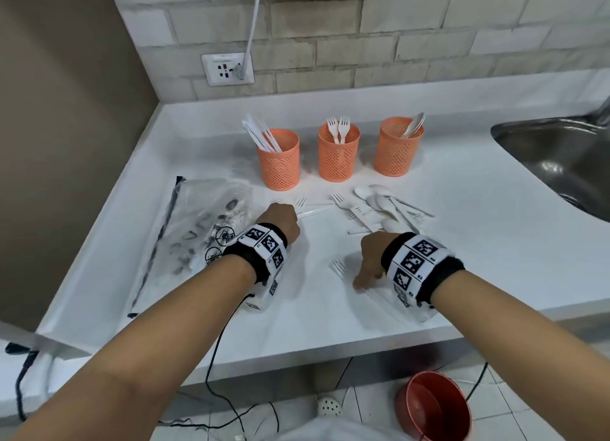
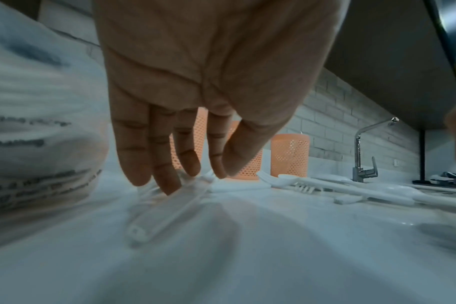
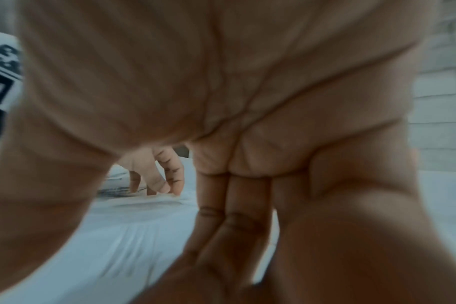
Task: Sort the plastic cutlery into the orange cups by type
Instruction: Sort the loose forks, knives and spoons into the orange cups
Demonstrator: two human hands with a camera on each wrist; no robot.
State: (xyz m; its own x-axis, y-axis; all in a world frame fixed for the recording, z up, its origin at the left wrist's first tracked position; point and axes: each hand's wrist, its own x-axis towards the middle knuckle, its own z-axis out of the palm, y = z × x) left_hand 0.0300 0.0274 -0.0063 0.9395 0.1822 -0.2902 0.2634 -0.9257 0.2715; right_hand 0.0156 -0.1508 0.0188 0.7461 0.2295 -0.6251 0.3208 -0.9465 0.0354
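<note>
Near fork (image 1: 343, 273) flat, tines toward the orange cups (image 1: 338, 152).

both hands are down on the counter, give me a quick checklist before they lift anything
1. Left hand on a piece: ok, straight fingertips press a white utensil flat on the counter; no grip closed yet.
2. Type of that utensil: cannot tell, its head is hidden by the fingers.
3. Right hand has a grip: cannot tell, fingers reach down beside a fork, contact hidden.
4. Fork cup upright with room: ok.
5. Knife cup and spoon cup upright: ok.
6. Loose pile left to sort: ok, forks and spoons remain.
</note>
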